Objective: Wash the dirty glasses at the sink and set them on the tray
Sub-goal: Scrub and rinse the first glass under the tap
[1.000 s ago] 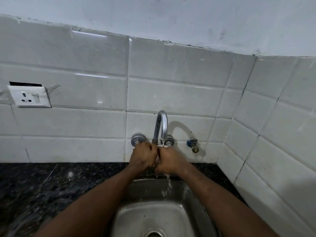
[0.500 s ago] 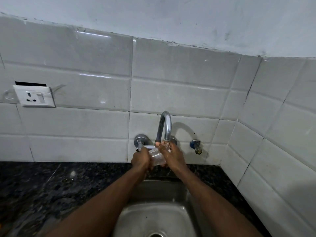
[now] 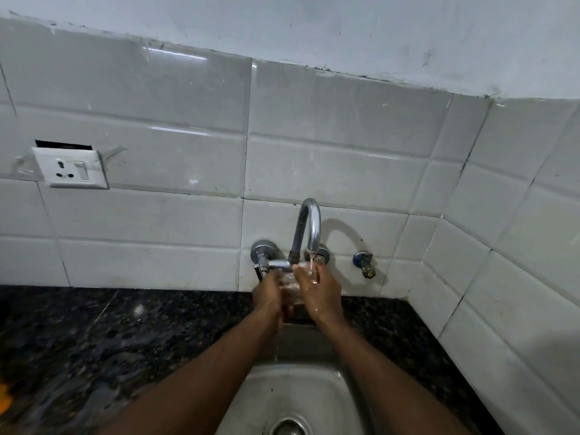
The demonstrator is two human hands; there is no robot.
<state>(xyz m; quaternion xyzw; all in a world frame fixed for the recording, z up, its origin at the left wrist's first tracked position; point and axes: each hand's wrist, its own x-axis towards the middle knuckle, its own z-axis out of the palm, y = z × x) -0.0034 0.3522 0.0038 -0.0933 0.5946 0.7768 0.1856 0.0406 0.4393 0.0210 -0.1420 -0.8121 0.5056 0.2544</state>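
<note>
A clear glass (image 3: 290, 285) is held between both hands just under the chrome faucet (image 3: 309, 229). My left hand (image 3: 270, 293) grips its left side. My right hand (image 3: 320, 291) wraps its right side, and the thin stream of water falls onto the right hand's fingers. Most of the glass is hidden by the hands. Below them lies the steel sink (image 3: 298, 390) with its drain (image 3: 287, 426) at the bottom edge. No tray is in view.
Dark speckled granite counter (image 3: 110, 340) runs left and right of the sink. White tiled walls (image 3: 345, 158) meet in a corner at the right. A socket plate (image 3: 70, 167) hangs on the left wall. A small tap (image 3: 364, 265) sits right of the faucet.
The hands have risen slightly toward the spout and the glass now shows between them. The view has tilted a little to the left.
</note>
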